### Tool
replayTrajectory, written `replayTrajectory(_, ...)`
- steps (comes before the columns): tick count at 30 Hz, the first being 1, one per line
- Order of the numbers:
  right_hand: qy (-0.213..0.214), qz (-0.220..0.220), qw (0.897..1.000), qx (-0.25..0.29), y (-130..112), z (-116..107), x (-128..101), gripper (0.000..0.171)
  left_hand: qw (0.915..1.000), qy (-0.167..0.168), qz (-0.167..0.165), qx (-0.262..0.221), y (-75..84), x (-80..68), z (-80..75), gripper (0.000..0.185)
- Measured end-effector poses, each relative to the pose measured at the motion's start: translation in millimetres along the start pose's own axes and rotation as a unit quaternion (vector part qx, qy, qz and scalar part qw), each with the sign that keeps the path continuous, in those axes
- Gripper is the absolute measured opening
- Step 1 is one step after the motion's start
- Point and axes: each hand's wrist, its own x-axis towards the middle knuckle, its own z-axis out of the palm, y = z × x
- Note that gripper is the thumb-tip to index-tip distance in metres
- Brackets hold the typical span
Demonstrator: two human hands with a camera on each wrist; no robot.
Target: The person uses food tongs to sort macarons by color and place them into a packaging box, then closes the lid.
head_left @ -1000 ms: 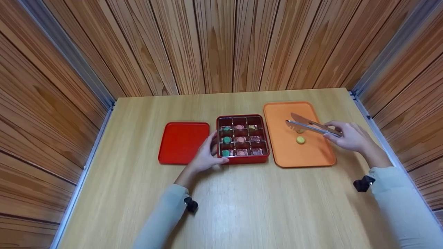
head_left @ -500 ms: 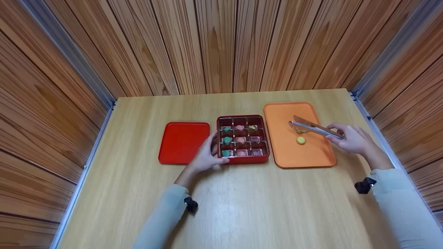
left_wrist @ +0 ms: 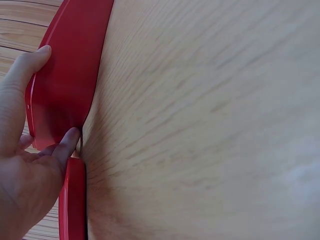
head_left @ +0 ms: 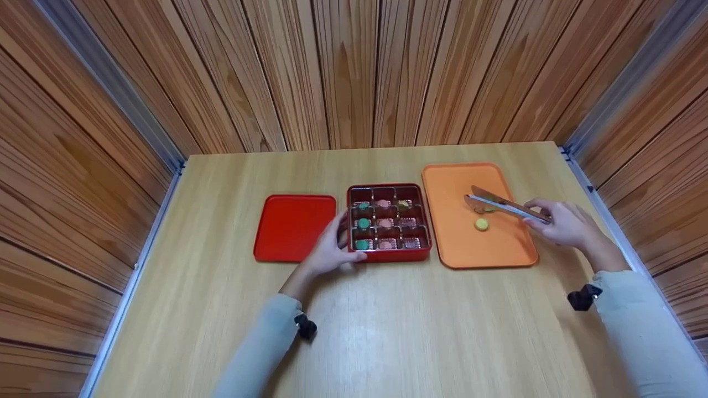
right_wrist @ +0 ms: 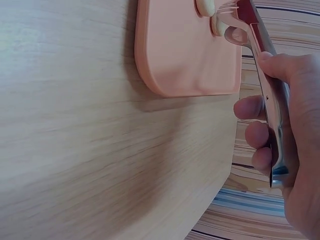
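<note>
Right hand (head_left: 567, 224) has its fingers wrapped round the handles of the metal tongs (head_left: 506, 205), squeezing them, and the tips are down on the orange tray (head_left: 459, 249), closed around a yellow sweet (head_left: 487, 208) at the tray's far half. A second yellow sweet (head_left: 482, 224) lies loose on the tray just nearer than the tong tips. In the right wrist view the tong ends meet a pale round piece on the tray surface.

Left of the orange tray, just beside it, sits the red compartment box (head_left: 388, 223), nine cells, with green, pink and one yellowish sweet in foil cups. Left hand (head_left: 326, 251) rests against the box's left near corner, fingers relaxed and spread along the wall, thumb at the front edge, holding nothing. The red lid (head_left: 290, 226) lies flat further left, close beside the box, on the wooden table (head_left: 387, 331)
</note>
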Motion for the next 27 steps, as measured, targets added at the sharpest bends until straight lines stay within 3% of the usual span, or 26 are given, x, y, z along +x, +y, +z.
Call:
replayTrajectory(16, -0.012, -0.005, 1.0, -0.008, 3.2, 0.0, 0.7, 0.041, 0.9998, 0.009, -0.008, 0.018, 2.0, 0.1, 0.7, 0.121)
replayTrajectory(27, -0.035, 0.003, 0.999, 0.016, 4.0, 0.1, 0.2, 0.038, 0.9998, 0.011, -0.01, 0.011, 3.7, -1.8, 1.4, 0.119)
